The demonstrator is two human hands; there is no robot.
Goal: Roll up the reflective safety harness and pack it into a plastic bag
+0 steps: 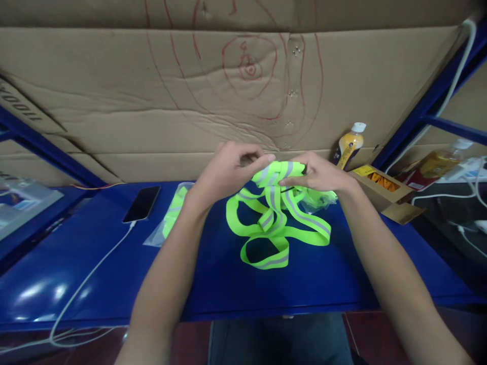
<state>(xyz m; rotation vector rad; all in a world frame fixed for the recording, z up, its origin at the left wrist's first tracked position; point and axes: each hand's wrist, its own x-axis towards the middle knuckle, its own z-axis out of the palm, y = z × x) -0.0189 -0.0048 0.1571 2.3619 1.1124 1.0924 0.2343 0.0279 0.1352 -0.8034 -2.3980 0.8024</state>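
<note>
A neon-green strap harness with grey reflective stripes (276, 228) hangs in loops over the blue shelf top (323, 284). My left hand (228, 170) pinches its upper end from the left, fingers curled closed. From the right, my right hand (317, 175) grips the same folded top part, thumb and fingers pressed on it. The lower loops rest on the shelf between my forearms.
A clear bag with another green strap (171, 213) lies left of my left arm. Beside it a black phone (141, 204) is plugged into a white cable (81, 289). At right stand an orange drink bottle (349, 145) and an open cardboard box (384, 187). Cardboard backs the shelf.
</note>
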